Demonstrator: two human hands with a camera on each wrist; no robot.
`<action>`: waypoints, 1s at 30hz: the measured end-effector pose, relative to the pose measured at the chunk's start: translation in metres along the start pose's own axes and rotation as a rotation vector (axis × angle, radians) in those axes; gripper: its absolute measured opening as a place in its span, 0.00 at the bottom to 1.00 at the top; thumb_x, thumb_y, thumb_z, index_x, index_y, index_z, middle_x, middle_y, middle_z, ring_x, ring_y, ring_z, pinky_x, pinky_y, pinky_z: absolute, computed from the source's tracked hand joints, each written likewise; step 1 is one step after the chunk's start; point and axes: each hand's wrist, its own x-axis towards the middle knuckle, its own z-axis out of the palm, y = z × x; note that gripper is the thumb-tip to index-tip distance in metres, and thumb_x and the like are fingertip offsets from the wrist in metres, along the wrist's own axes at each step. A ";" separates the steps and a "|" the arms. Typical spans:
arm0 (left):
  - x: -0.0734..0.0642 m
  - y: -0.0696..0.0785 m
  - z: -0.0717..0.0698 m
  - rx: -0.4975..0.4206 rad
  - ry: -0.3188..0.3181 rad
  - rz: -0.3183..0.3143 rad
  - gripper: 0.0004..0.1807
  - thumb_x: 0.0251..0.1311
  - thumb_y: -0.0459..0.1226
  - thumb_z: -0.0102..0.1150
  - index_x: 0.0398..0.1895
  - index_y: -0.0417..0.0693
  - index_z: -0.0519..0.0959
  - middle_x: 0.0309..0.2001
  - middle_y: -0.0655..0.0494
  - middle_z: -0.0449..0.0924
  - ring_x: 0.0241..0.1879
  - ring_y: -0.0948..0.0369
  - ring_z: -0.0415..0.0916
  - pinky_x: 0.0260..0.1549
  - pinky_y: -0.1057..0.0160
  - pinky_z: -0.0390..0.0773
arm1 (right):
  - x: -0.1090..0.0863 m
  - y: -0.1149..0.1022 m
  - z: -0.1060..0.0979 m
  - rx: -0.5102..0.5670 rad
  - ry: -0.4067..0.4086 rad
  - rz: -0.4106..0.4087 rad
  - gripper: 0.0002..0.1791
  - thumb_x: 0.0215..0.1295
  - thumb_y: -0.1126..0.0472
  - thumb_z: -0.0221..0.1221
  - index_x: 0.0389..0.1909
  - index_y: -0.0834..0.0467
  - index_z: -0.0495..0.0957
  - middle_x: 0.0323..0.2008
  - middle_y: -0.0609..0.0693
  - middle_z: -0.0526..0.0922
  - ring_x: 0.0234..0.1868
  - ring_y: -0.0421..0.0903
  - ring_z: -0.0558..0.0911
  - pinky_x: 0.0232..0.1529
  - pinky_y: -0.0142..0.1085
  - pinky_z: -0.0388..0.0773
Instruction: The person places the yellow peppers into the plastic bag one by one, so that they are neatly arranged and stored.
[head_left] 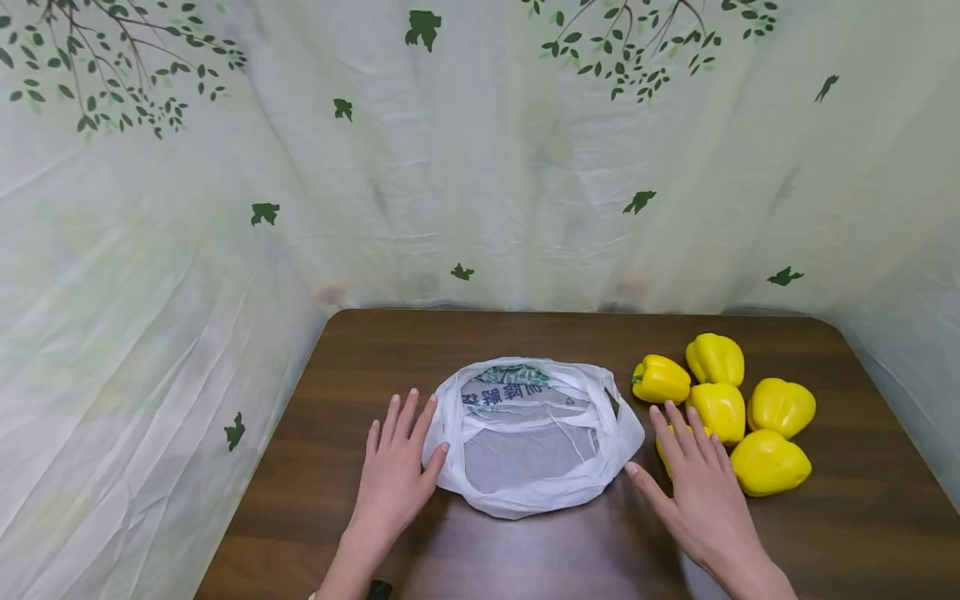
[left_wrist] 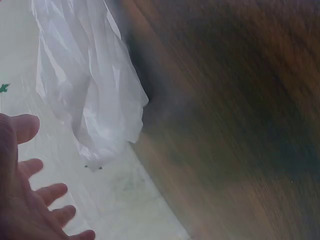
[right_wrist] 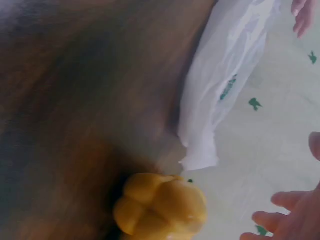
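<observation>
A white plastic bag (head_left: 525,496) sits on the brown table with its mouth spread wide and facing up; green and dark print shows on its inner wall. At its left side is my left hand (head_left: 397,467), fingers straight and spread, the fingertips right at the rim. My right hand (head_left: 701,492) is on the other side, also with extended fingers, its thumb pointing at the bag's right edge. Several yellow bell peppers (head_left: 780,408) lie beyond and to the right of this hand. One pepper (right_wrist: 160,205) is partly hidden behind its fingers in the head view. Neither hand holds anything.
The wooden table (head_left: 360,358) has rounded back corners. Behind it and at both sides hangs a pale curtain (head_left: 480,183) printed with green leaves and branches. A small dark object (head_left: 380,590) shows by the left wrist at the bottom edge.
</observation>
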 end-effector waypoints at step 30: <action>0.014 -0.021 0.030 -0.744 0.090 -0.339 0.31 0.59 0.29 0.65 0.66 0.47 0.69 0.51 0.42 0.79 0.48 0.51 0.79 0.47 0.53 0.79 | -0.011 0.030 0.011 0.134 0.112 0.031 0.41 0.67 0.45 0.59 0.74 0.60 0.59 0.73 0.64 0.56 0.73 0.65 0.50 0.71 0.56 0.37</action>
